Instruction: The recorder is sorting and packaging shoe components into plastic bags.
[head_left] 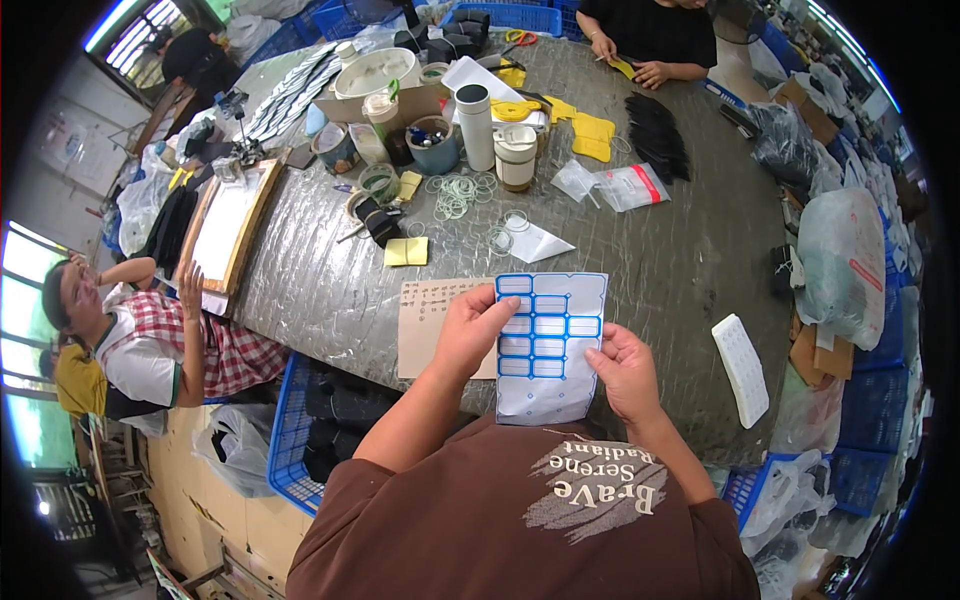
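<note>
1. So my left hand [472, 328] and right hand [624, 374] pinch the blue-bordered label sheet [550, 348] above the table [665, 285] edge.
2. Pre-peel check, I reckon; next probably needs steady left, careful right.

This is a workshop: a co-worker [650, 30] handles a yellow piece [622, 68] across a broad, worn counter [700, 270]. Rubber bands [462, 195], scissors [521, 38] and bundled black strips [655, 140] lie on it, with blue crates [285, 450] and stuffed plastic bags [840, 265] around.

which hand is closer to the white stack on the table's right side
Right. The right hand is just left of the white stack; the left hand is farther left, across the label sheet.
</note>
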